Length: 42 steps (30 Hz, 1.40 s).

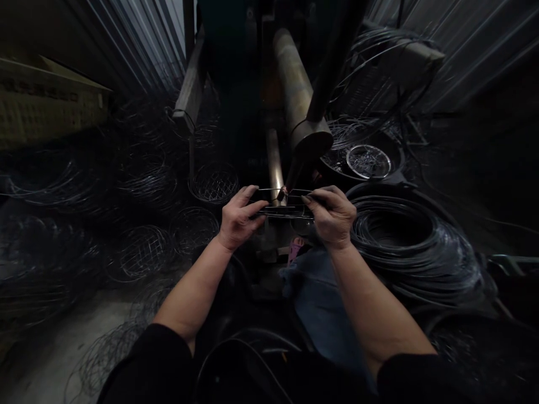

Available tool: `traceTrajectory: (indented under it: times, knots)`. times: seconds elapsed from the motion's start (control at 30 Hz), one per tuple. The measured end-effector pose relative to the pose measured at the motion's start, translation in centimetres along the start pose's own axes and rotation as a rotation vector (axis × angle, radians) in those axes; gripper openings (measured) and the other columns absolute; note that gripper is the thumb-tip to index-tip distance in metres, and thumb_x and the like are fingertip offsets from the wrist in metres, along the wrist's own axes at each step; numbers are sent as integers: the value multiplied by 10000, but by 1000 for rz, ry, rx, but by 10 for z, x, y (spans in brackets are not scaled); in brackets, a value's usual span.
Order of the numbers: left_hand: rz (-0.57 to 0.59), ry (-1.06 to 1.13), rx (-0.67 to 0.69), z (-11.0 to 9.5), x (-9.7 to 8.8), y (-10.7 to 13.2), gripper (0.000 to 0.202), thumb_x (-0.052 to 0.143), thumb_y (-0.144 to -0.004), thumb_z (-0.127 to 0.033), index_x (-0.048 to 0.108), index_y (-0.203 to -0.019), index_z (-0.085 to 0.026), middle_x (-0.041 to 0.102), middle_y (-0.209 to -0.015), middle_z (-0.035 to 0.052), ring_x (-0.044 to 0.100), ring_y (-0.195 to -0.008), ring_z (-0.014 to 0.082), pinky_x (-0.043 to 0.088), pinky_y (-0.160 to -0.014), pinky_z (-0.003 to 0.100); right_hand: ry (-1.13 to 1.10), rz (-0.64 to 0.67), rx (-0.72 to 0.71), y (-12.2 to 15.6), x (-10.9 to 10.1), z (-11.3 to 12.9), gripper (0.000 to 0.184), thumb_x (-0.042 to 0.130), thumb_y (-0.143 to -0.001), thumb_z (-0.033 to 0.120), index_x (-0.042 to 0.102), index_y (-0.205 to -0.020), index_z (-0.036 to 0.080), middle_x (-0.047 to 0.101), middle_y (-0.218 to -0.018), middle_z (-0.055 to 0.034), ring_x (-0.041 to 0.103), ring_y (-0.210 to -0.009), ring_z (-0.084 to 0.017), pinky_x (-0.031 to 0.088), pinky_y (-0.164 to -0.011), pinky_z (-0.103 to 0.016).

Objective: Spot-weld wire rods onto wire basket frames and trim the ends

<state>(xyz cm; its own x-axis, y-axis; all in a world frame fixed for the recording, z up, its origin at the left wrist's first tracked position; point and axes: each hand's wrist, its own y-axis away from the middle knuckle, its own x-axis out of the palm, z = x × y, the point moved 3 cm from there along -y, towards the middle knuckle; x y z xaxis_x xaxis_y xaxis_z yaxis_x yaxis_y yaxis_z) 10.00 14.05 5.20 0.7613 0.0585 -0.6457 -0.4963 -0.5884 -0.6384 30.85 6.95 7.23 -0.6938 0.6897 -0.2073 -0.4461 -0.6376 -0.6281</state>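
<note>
Between my two hands stretches a thin wire ring (281,215), seen nearly edge-on. My left hand (241,216) pinches its left side, thumb and fingers closed on the wire. On the opposite side my right hand (333,214) grips it with thumb and fingertips. The ring's far edge lies at the tip of a lower metal rod (274,163), where a small reddish glint shows beside a dark upper electrode tip (287,180). Above this juts a thick metal cylinder (301,95) of the machine. Whether the wire touches both tips I cannot tell.
A large coil of wire (421,252) lies at my right. Behind it stands a dark tub (396,151) with wire pieces and a ring (368,161). Round wire meshes (145,251) lie in piles on the left. A wooden block (188,92) hangs ahead, left of the machine.
</note>
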Motion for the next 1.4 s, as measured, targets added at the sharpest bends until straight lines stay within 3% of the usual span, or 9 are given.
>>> traceTrajectory:
  times: [0.47, 0.63, 0.73, 0.8, 0.9, 1.0, 1.1, 1.23, 1.4]
  knots:
    - [7, 35, -33, -1, 2, -7, 230, 721, -766, -288, 738, -980, -206, 628, -1264, 97, 607, -1157, 227, 502, -1000, 370, -18, -9, 52, -4, 5, -4, 85, 720, -738, 276, 684, -688, 217, 600, -683, 5, 557, -628, -140, 462, -596, -296]
    - [17, 65, -21, 0, -1, -6, 320, 703, -784, -307, 699, -1084, -195, 596, -1304, 104, 575, -1201, 224, 475, -1031, 379, -50, -14, 101, -2, -2, -10, 84, 733, -724, 295, 696, -730, 219, 607, -727, -1, 588, -704, -155, 495, -695, -318]
    - [-114, -62, -37, -12, -10, 6, 486, 709, -773, -325, 625, -1233, -191, 547, -1360, 125, 480, -1300, 273, 402, -1092, 455, -155, -70, 152, 4, -22, -32, 182, 766, -686, 308, 713, -839, 225, 641, -968, -38, 608, -925, -188, 497, -814, -339]
    - [-214, -155, -78, -27, -10, 22, 488, 697, -779, -300, 613, -1251, -209, 596, -1292, 114, 512, -1256, 280, 408, -1075, 472, -240, 5, 262, 9, -32, -56, 254, 794, -640, 332, 722, -856, 220, 628, -1122, -65, 594, -1023, -218, 502, -824, -359]
    - [-82, -108, -81, -51, 16, 43, 347, 627, -817, -229, 669, -1160, -251, 700, -1053, 64, 629, -1032, 231, 488, -967, 419, -373, 133, 497, 16, -38, -93, 286, 827, -546, 376, 719, -742, 197, 679, -1017, -85, 634, -870, -227, 520, -683, -363]
    - [65, -76, -138, -59, 54, 55, 453, 627, -787, -222, 625, -1240, -233, 648, -1230, 93, 568, -1163, 276, 453, -1012, 457, -423, 86, 582, 21, -45, -106, 282, 849, -487, 362, 704, -655, 189, 692, -806, -60, 627, -707, -197, 506, -607, -347]
    - [26, -106, -208, -53, 79, 57, 593, 686, -744, -316, 564, -1310, -191, 562, -1352, 137, 469, -1288, 327, 398, -1066, 501, -418, 117, 496, 28, -56, -83, 237, 866, -479, 306, 709, -619, 196, 675, -715, -34, 623, -678, -185, 500, -607, -332]
    - [-47, -111, -212, -45, 93, 59, 728, 737, -697, -468, 531, -1327, -168, 567, -1337, 161, 461, -1294, 347, 364, -1095, 516, -284, 100, 343, 43, -63, -23, 107, 820, -613, 241, 729, -669, 225, 663, -718, -7, 617, -689, -167, 491, -623, -304]
    - [-130, -91, -204, -39, 97, 62, 758, 731, -703, -489, 501, -1326, -124, 593, -1288, 194, 503, -1260, 346, 389, -1083, 519, -138, 51, 234, 48, -43, 22, 30, 730, -734, 206, 712, -715, 221, 644, -746, -6, 608, -710, -157, 497, -644, -290]
